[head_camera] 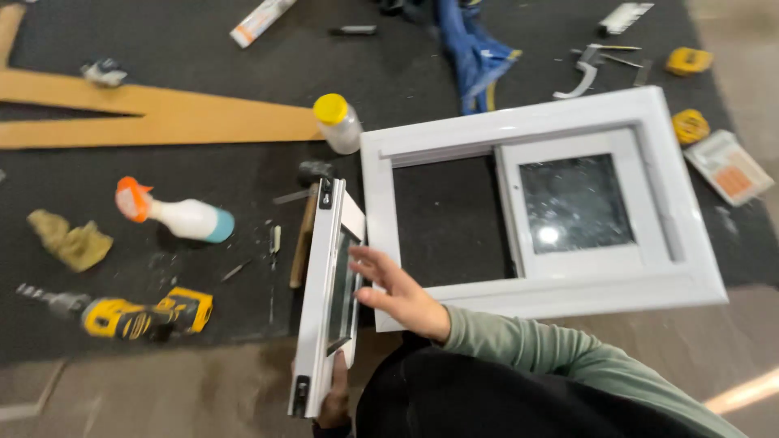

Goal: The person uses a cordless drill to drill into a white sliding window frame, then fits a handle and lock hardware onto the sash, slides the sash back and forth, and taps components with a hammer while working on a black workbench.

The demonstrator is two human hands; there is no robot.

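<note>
A white window sash (320,308) stands on its edge, tilted, just left of a white window frame (381,203) that lies flat on a dark mat. The frame's right half carries a second sash with glass (574,203); its left half is an open hole. My left hand (334,399) grips the near end of the upright sash from below, mostly hidden behind it. My right hand (396,285), in a green sleeve, has its fingers spread and rests against the sash's glass side, holding nothing.
On the mat to the left lie a yellow drill (138,315), a white spray bottle (178,217), a rag (71,242) and a wooden board (162,118). A yellow-capped bottle (337,122) and a hammer (307,227) sit by the frame. Tape measures (690,126), a calculator (729,168) and a blue cloth (475,53) lie beyond.
</note>
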